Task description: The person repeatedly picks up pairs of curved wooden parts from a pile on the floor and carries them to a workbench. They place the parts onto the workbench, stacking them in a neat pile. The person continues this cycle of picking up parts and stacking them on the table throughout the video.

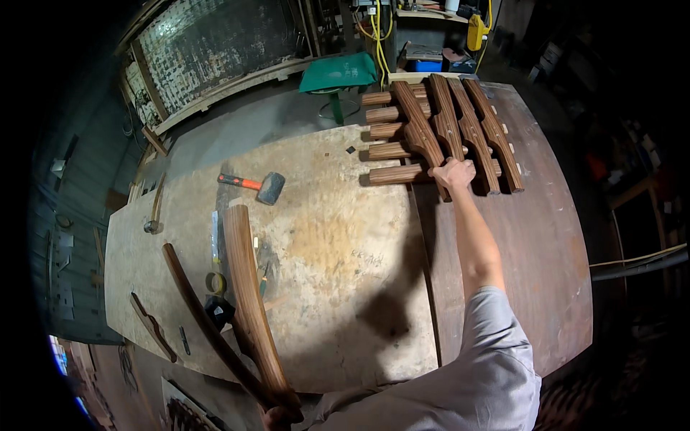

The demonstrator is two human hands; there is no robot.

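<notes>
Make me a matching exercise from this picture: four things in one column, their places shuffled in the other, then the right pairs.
Things
1. Black-headed mallet with an orange-and-black handle
2. Bare right hand
3. Green-topped stool
4. Bare left hand

Places
A. touching the notched, striped-brown wooden pieces
B. beyond the far edge of the pale, stained tabletop
C. at the near end of the long, curved brown wooden piece
D. lying on the pale tabletop

Pairs: 1-D, 2-A, 3-B, 4-C
</notes>
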